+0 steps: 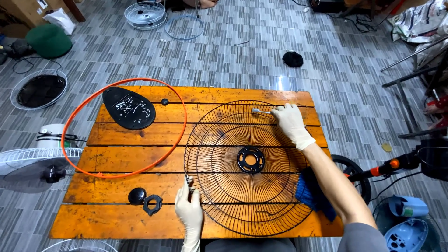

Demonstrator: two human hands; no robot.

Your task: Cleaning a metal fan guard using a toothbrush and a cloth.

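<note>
1. The round black wire fan grille (pixel 249 168) lies flat on the orange wooden table (pixel 112 219), between both hands.
2. The gloved left hand (pixel 189 210) pinches the grille's near rim.
3. The gloved right hand (pixel 291 123), fingers curled, holds a small white brush (pixel 260 111) against the far rim.

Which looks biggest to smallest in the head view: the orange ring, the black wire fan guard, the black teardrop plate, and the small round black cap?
1. Black wire fan guard; the orange ring looks close in size, so unsure.
3. Black teardrop plate.
4. Small round black cap.
</note>
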